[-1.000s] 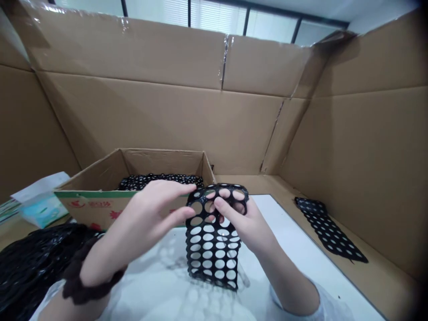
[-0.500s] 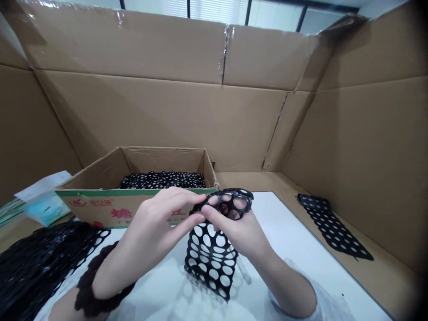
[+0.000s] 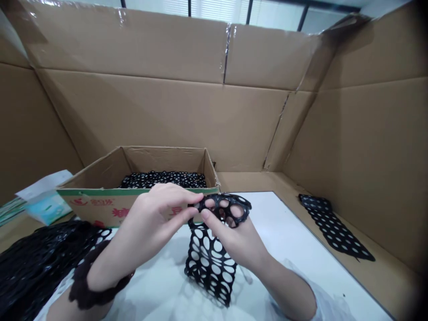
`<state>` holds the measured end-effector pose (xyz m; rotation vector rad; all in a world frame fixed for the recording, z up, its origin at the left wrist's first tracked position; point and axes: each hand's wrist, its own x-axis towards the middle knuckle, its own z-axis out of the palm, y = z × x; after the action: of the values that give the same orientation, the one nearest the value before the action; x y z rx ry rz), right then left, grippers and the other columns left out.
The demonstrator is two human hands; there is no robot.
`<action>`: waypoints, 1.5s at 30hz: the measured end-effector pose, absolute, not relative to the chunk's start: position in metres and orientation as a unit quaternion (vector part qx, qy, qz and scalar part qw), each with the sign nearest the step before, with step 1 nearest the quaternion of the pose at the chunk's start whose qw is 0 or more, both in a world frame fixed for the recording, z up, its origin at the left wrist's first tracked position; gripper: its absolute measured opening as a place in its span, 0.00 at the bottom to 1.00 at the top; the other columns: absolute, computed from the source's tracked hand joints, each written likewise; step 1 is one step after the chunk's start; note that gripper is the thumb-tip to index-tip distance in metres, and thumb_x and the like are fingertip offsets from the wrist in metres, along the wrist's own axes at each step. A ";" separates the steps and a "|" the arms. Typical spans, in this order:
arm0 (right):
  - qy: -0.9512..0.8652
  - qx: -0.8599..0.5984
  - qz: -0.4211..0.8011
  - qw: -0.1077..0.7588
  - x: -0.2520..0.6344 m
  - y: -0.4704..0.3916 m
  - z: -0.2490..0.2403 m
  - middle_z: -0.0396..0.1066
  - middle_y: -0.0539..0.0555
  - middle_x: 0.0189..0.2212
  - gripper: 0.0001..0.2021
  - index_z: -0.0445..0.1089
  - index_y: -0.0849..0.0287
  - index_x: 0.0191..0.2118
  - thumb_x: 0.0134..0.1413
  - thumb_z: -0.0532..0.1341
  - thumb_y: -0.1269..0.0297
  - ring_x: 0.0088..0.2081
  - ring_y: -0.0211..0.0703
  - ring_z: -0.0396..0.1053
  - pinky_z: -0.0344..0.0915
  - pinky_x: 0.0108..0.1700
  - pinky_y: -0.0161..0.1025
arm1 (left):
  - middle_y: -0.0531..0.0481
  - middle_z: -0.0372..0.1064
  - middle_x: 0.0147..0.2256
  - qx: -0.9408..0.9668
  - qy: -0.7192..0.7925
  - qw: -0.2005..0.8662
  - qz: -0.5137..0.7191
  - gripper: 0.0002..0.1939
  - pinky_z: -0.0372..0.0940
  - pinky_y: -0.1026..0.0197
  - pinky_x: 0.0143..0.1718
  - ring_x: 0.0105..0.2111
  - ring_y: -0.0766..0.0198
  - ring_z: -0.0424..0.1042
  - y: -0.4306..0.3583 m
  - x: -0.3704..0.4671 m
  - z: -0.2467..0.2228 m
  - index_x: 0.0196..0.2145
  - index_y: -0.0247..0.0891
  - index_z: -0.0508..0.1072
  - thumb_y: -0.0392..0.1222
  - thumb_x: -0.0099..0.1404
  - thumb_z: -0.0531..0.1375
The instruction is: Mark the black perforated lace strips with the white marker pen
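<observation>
Between my hands hangs a strip of black mesh with round holes (image 3: 211,263), its lower end dangling just over the white tabletop. My left hand (image 3: 160,214) pinches the strip's upper left edge between thumb and fingers. On the other side, my right hand (image 3: 239,238) grips the top part, which is bunched and folded over the fingers, with the thumb pressed on the near side. Some of the right fingers are hidden behind the mesh. A dark scrunchie (image 3: 95,278) circles my left wrist.
An open cardboard box (image 3: 90,207) with black mesh pieces (image 3: 163,179) inside stands behind my hands. A heap of black mesh (image 3: 43,258) lies at left, beside a tissue pack (image 3: 48,205). Another mesh strip (image 3: 336,229) rests at right along the cardboard wall (image 3: 374,178).
My left hand has shifted slightly left and the bunched top of the mesh strip has dipped a little. Both hands keep their hold.
</observation>
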<state>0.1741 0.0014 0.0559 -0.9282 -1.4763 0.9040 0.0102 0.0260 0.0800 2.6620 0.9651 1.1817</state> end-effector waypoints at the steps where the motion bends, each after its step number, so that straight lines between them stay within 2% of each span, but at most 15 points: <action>1: -0.625 -0.393 0.383 0.555 0.174 0.003 0.056 0.67 0.48 0.29 0.03 0.65 0.59 0.33 0.50 0.56 0.68 0.31 0.34 0.68 0.67 0.32 0.30 | 0.53 0.71 0.38 0.863 0.313 0.001 0.397 0.11 0.60 0.61 0.43 0.40 0.64 0.66 0.025 0.012 0.078 0.41 0.43 0.70 0.37 0.59 0.57; 5: -0.619 -0.401 0.374 0.563 0.175 0.006 0.055 0.67 0.49 0.28 0.03 0.65 0.60 0.31 0.50 0.56 0.68 0.33 0.35 0.68 0.68 0.35 0.31 | 0.49 0.70 0.37 0.855 0.304 -0.113 0.404 0.12 0.57 0.57 0.45 0.40 0.62 0.65 0.022 0.025 0.069 0.42 0.36 0.68 0.31 0.60 0.53; 11: -0.641 -0.374 0.365 0.562 0.173 0.004 0.053 0.70 0.49 0.31 0.03 0.66 0.58 0.32 0.51 0.56 0.69 0.36 0.35 0.69 0.66 0.40 0.31 | 0.50 0.66 0.31 0.830 0.376 -0.093 0.401 0.10 0.58 0.59 0.38 0.34 0.63 0.64 0.025 0.032 0.065 0.34 0.37 0.66 0.30 0.62 0.46; 16: -0.660 -0.354 0.400 0.528 0.175 0.003 0.056 0.70 0.49 0.36 0.06 0.66 0.56 0.37 0.52 0.55 0.69 0.41 0.35 0.67 0.64 0.44 0.31 | 0.50 0.64 0.30 0.724 0.440 -0.121 0.517 0.11 0.60 0.61 0.35 0.31 0.66 0.65 0.041 0.022 0.070 0.34 0.36 0.66 0.36 0.65 0.44; 19: -0.646 -0.364 0.448 0.499 0.177 0.005 0.057 0.70 0.50 0.35 0.03 0.65 0.59 0.33 0.51 0.55 0.69 0.41 0.35 0.67 0.63 0.45 0.32 | 0.45 0.64 0.36 0.643 0.497 -0.184 0.553 0.17 0.60 0.56 0.39 0.38 0.63 0.65 0.071 0.003 0.070 0.41 0.33 0.65 0.38 0.67 0.40; 21: -0.637 -0.364 0.473 0.488 0.177 0.006 0.057 0.71 0.51 0.35 0.01 0.64 0.59 0.31 0.50 0.56 0.69 0.41 0.36 0.68 0.64 0.44 0.33 | 0.42 0.63 0.44 0.683 0.533 -0.206 0.455 0.18 0.57 0.51 0.44 0.47 0.56 0.61 0.095 -0.011 0.067 0.47 0.33 0.64 0.39 0.66 0.41; 23: -0.635 -0.357 0.490 0.479 0.177 0.007 0.056 0.71 0.51 0.36 0.02 0.63 0.59 0.32 0.50 0.57 0.67 0.40 0.35 0.68 0.64 0.42 0.33 | 0.38 0.63 0.47 0.700 0.563 -0.222 0.378 0.18 0.55 0.44 0.46 0.49 0.48 0.59 0.111 -0.022 0.064 0.47 0.33 0.66 0.41 0.64 0.45; 25: -0.637 -0.354 0.500 0.468 0.177 0.008 0.055 0.70 0.51 0.37 0.04 0.64 0.59 0.32 0.50 0.57 0.65 0.38 0.35 0.67 0.65 0.39 0.32 | 0.37 0.59 0.52 0.720 0.561 -0.204 0.355 0.20 0.53 0.42 0.49 0.52 0.45 0.56 0.112 -0.024 0.065 0.50 0.34 0.64 0.42 0.63 0.46; 28: -0.646 -0.361 0.508 0.441 0.177 0.009 0.054 0.69 0.51 0.37 0.06 0.64 0.59 0.33 0.50 0.57 0.63 0.33 0.34 0.66 0.65 0.31 0.30 | 0.47 0.59 0.53 0.798 0.472 -0.076 0.367 0.20 0.54 0.52 0.52 0.53 0.56 0.57 0.085 -0.014 0.073 0.53 0.40 0.61 0.44 0.65 0.43; 30: -0.669 -0.364 0.502 0.409 0.177 0.010 0.053 0.68 0.50 0.33 0.06 0.65 0.60 0.33 0.49 0.57 0.63 0.28 0.32 0.64 0.64 0.27 0.30 | 0.53 0.61 0.52 0.859 0.395 0.023 0.326 0.19 0.57 0.59 0.51 0.51 0.61 0.60 0.058 -0.001 0.078 0.53 0.45 0.60 0.46 0.65 0.45; 32: -0.708 -0.359 0.482 0.370 0.178 0.011 0.052 0.66 0.48 0.25 0.06 0.65 0.61 0.31 0.50 0.57 0.63 0.25 0.32 0.63 0.62 0.26 0.30 | 0.55 0.62 0.51 0.886 0.360 0.057 0.286 0.20 0.58 0.61 0.50 0.50 0.62 0.61 0.037 0.012 0.079 0.53 0.47 0.59 0.46 0.64 0.48; 35: -0.745 -0.363 0.440 0.345 0.181 0.012 0.053 0.64 0.47 0.21 0.07 0.66 0.61 0.29 0.49 0.57 0.62 0.26 0.34 0.63 0.60 0.28 0.31 | 0.55 0.68 0.44 0.898 0.345 0.046 0.268 0.15 0.60 0.61 0.45 0.44 0.63 0.65 0.024 0.024 0.075 0.47 0.47 0.66 0.43 0.64 0.48; 38: -0.742 -0.376 0.422 0.361 0.188 0.013 0.058 0.66 0.48 0.25 0.10 0.66 0.62 0.30 0.48 0.59 0.59 0.29 0.35 0.63 0.60 0.31 0.32 | 0.52 0.70 0.40 0.875 0.376 -0.010 0.305 0.12 0.61 0.59 0.42 0.40 0.62 0.66 0.026 0.024 0.072 0.42 0.43 0.68 0.43 0.64 0.49; 41: -0.719 -0.362 0.431 0.407 0.190 0.014 0.063 0.67 0.50 0.28 0.11 0.66 0.62 0.32 0.52 0.55 0.59 0.31 0.36 0.64 0.62 0.33 0.33 | 0.49 0.69 0.41 0.862 0.382 -0.074 0.325 0.13 0.59 0.56 0.43 0.42 0.60 0.65 0.027 0.020 0.072 0.44 0.40 0.68 0.44 0.63 0.51; 45: -0.704 -0.360 0.410 0.454 0.187 0.014 0.061 0.65 0.49 0.24 0.12 0.65 0.62 0.32 0.58 0.48 0.62 0.29 0.35 0.65 0.62 0.32 0.34 | 0.48 0.66 0.46 0.880 0.347 -0.090 0.312 0.14 0.57 0.55 0.48 0.46 0.60 0.62 0.026 0.021 0.072 0.45 0.40 0.67 0.42 0.64 0.50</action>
<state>0.1869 0.0139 0.0607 -0.8891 -1.7384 1.0123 0.0215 0.0258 0.0720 2.9338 1.1567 1.0417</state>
